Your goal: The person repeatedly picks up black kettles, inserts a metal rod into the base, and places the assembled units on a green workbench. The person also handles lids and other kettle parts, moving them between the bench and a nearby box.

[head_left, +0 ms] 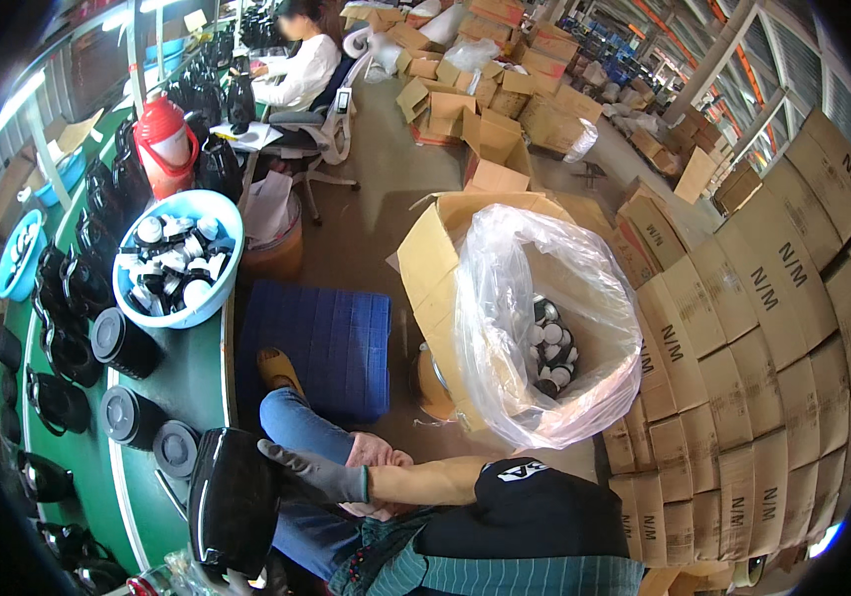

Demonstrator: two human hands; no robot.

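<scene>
A glossy black jug body (232, 497) is tilted at the near edge of the green bench (209, 363). My right hand (321, 474), in a grey glove, presses against its side with the fingers closed on it. Low at the picture's edge, only a little of my left hand (238, 586) shows, gripping the jug's lower end. Beside the jug stand black round pieces with ridged lids (176, 449). A light-blue basin (179, 316) of black and white lids sits further along the bench.
Black jugs (56, 402) line the bench, with a red-and-white jug (165, 149) farther off. A blue crate (316, 348) stands by my leg. A carton with a clear plastic liner (490, 348) holds lids. Stacked cartons (743, 387) wall the right; another person (298, 72) sits at the far bench.
</scene>
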